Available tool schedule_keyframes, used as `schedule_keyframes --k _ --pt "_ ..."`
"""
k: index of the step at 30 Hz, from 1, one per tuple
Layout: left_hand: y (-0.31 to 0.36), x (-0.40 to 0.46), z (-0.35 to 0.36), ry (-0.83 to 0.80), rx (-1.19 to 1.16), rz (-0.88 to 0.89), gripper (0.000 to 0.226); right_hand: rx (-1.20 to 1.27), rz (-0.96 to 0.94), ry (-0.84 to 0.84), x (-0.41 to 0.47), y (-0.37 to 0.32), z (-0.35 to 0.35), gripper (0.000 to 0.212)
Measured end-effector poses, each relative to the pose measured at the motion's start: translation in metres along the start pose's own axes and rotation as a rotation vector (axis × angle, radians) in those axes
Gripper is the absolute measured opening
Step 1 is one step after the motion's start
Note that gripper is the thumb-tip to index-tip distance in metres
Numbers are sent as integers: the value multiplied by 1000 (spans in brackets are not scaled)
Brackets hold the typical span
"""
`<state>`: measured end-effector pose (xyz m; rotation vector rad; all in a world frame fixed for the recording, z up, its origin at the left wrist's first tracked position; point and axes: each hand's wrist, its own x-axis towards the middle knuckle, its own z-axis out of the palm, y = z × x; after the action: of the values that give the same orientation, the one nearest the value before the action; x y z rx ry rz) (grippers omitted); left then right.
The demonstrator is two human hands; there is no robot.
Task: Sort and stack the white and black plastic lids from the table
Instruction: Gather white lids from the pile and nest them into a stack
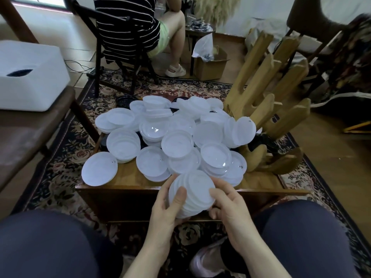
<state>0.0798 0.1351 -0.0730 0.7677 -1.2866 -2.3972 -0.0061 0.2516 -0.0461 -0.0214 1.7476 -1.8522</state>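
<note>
Bench (128,180): low wooden top, standing on a floral rug (66,145).
White box (30,75): sits on a brown seat at the left; no writing readable on it.
Wooden rack (267,109): slanted slats, at the bench's right edge, touching the pile.
Pile of white lids (170,135): loose, overlapping lids cover most of the bench; a few show small vent holes, no brand or label legible.
Black lids (125,100): only dark edges show, at the far side and under the white ones.
Held stack (191,194): white lids nested together, tilted, above the bench's near edge, between both hands.
Left hand (166,209): grip closed round the stack's left side, thumb across the front.
Right hand (228,209): grip curled on the stack's right rim, thumb on top.
</note>
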Motion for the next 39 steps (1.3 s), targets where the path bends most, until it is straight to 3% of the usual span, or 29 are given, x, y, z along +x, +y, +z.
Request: schedule_keyframes --k 7,12,17,21,27,31,34,39 --pt "4 3 -3 26 -31 44 52 -241 -206 -19 0 3 17 44" --pt "6 2 -12 118 -93 71 56 -199 -172 -219 4 7 38 63" --pt "14 6 -26 215 -150 78 49 -270 -219 -311 10 11 66 58" --pt "22 11 -36 290 -135 108 82 -302 -210 -380 16 10 87 60" --pt "27 12 -46 469 -204 132 62 -359 -152 -441 38 -5 103 27" --pt "27 9 -48 601 -284 136 64 -512 -402 -321 83 -17 122 20" --pt "29 9 -51 631 -326 138 66 -753 -578 -374 111 -12 142 25" --pt "37 7 -50 644 -341 141 71 -1032 -702 -465 141 3 165 35"
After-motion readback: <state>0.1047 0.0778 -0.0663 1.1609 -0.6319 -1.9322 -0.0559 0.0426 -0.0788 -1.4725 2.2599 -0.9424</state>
